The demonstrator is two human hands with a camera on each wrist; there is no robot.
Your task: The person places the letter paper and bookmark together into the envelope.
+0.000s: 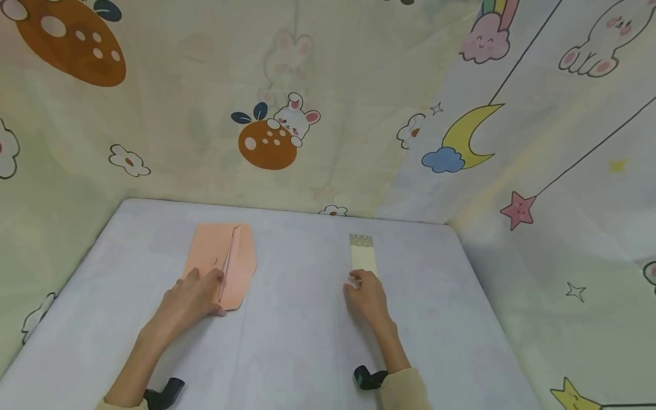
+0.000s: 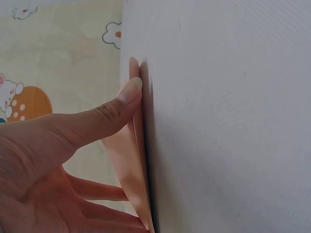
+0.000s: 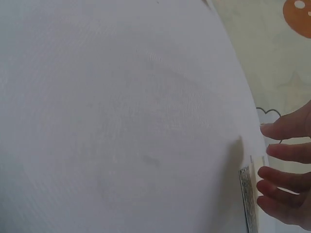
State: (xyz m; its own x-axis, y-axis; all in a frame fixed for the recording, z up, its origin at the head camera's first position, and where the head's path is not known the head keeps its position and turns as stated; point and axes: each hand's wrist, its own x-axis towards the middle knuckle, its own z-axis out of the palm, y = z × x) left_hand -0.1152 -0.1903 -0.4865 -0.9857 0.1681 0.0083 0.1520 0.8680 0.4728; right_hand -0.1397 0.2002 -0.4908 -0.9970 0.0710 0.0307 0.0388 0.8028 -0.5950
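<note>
A peach paper envelope [image 1: 243,267] with a slit-like fold along it lies on the left half of the table. My left hand [image 1: 192,296] rests on it, fingers spread over its face and thumb at the near edge. In the left wrist view the thumb [image 2: 121,99] lies along the envelope's edge [image 2: 133,160]. Right of centre lies a cream strip [image 1: 363,256] with a glittery band across its far end. My right hand [image 1: 370,296] is at the strip's near part, which it covers. The right wrist view shows its fingers [image 3: 286,182] apart and loosely bent, fingertips beside the strip [image 3: 250,199].
The white-covered table [image 1: 297,341] has its far edge close to a patterned cloth wall [image 1: 195,114]. A second cloth wall [image 1: 564,239] rises at the right. Each wrist carries a small black device, such as the one by my right sleeve [image 1: 407,390].
</note>
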